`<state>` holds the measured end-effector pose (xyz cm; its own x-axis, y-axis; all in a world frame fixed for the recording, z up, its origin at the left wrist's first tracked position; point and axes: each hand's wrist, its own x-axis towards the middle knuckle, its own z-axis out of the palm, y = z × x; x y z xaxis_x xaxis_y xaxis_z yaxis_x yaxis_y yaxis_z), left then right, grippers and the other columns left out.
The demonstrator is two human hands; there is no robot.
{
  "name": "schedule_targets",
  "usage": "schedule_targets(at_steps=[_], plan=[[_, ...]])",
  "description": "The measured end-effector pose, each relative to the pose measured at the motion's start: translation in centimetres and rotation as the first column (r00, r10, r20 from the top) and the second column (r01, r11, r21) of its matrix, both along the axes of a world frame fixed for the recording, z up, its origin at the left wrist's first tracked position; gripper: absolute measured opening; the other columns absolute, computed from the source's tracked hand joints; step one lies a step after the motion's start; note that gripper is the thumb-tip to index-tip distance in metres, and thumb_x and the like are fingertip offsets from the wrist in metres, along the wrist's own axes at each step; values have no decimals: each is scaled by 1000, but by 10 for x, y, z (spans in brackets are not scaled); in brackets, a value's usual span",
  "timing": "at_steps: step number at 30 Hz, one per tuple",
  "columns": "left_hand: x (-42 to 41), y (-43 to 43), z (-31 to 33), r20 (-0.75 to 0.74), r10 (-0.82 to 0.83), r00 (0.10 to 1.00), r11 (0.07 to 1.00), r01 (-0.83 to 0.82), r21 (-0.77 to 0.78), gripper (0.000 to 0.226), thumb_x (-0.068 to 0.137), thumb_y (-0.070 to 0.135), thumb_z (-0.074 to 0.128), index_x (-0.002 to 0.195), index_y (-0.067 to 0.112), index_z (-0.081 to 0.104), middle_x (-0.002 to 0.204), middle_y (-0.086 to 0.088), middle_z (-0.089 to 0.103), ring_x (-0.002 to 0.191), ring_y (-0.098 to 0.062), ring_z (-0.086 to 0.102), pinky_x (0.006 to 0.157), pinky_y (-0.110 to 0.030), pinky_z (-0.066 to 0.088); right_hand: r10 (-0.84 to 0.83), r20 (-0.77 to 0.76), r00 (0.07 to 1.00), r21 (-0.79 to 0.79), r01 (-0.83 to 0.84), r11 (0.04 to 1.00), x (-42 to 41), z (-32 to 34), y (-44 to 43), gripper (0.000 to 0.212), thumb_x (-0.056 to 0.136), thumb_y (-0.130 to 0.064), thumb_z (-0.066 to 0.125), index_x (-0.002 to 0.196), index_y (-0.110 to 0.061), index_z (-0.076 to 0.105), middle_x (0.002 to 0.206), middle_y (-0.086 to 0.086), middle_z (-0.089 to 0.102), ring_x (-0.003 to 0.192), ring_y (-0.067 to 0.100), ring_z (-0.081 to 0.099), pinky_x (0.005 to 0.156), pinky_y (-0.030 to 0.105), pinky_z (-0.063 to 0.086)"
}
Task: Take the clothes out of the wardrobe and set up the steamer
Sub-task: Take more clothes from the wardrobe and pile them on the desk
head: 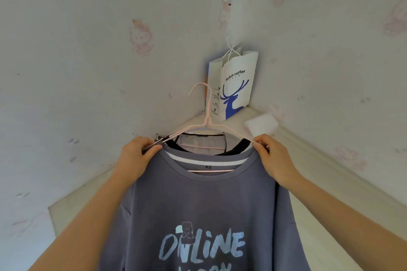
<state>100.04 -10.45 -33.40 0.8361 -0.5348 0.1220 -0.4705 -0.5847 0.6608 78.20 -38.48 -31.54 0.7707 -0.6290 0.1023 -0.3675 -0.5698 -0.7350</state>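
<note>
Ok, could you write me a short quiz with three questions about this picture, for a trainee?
1. True or false: the left hand and the right hand both grip the T-shirt at its shoulders.
2. Which animal is printed on the paper bag? A cat, B deer, C bird.
3. Fill in: the large word on the T-shirt's chest is ____.
Key: 1 true; 2 B; 3 ONLINE.

T-shirt (pixel 204 204): slate blue, pale blue "ONLINE" lettering, white inner neck band. Hanger (pixel 207 116): pale pink wire. Paper bag (pixel 236 86): white, blue deer print. Wallpaper (pixel 88 61): off-white, faded pink cartoon figures.
</note>
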Motion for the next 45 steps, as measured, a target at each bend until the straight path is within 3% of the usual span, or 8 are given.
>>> schedule_targets(at_steps=[4, 7, 13, 22, 27, 37, 42, 45], plan=[[30, -37, -30, 11, 58, 998, 998, -59, 25, 15, 90, 26, 64, 85, 12, 66, 85, -4, 59, 82, -23, 54, 72, -29, 37, 5, -44, 999, 39, -3, 999, 37, -30, -32, 14, 99, -19, 48, 95, -20, 61, 91, -2, 65, 85, 14, 58, 69, 16, 40], [59, -69, -48, -4, 110, 994, 993, -110, 32, 20, 91, 26, 62, 87, 7, 66, 90, -10, 60, 84, -27, 54, 76, -35, 42, 17, -72, 997, 23, -16, 1000, 73, -47, -64, 15, 99, -18, 47, 96, -18, 62, 95, -1, 65, 88, 17, 58, 76, 23, 41], [115, -122, -82, 6, 126, 992, 989, -127, 76, 21, 92, 25, 61, 87, 6, 66, 91, -12, 61, 85, -30, 55, 74, -34, 41, -7, -102, 995, 48, 11, 999, 134, -84, -114, 17, 100, -18, 45, 99, -15, 62, 94, -2, 63, 86, 16, 55, 75, 22, 36], [136, -145, -146, -10, 155, 988, 968, -150, 203, 20, 91, 32, 61, 89, 12, 67, 94, -8, 63, 89, -28, 56, 73, -34, 42, -23, -222, 975, 73, 40, 997, 159, -162, -138, 16, 100, -20, 45, 94, -19, 60, 95, 0, 64, 86, 18, 57, 78, 28, 44], [140, -153, -160, 56, 150, 987, 971, -158, 179, 15, 91, 28, 62, 91, 13, 63, 90, -5, 60, 89, -26, 52, 71, -36, 44, -76, -283, 956, 1, 79, 997, 174, -180, -144, 17, 98, -17, 45, 92, -19, 61, 93, 3, 66, 84, 23, 60, 81, 41, 51], [131, -166, -183, 130, 166, 977, 938, -198, 286, 19, 90, 28, 62, 94, 9, 65, 96, -11, 61, 99, -33, 51, 70, -44, 46, -90, -357, 930, -106, 55, 993, 170, -204, -147, 20, 98, -23, 48, 97, -18, 67, 100, 6, 64, 94, 28, 55, 83, 45, 51], [130, -169, -184, 127, 166, 978, 910, -201, 362, 24, 94, 28, 57, 104, 8, 64, 107, -14, 59, 105, -35, 49, 78, -46, 44, -102, -378, 920, -143, 50, 988, 169, -202, -143, 22, 98, -25, 46, 100, -14, 65, 106, 9, 62, 98, 29, 55, 84, 46, 51], [119, -171, -181, 153, 162, 975, 876, -213, 432, 27, 96, 27, 51, 114, 9, 60, 117, -15, 56, 109, -36, 46, 87, -48, 39, -67, -450, 890, -221, -39, 974, 163, -193, -138, 28, 100, -25, 39, 110, -10, 59, 112, 11, 59, 103, 30, 53, 86, 45, 48]])
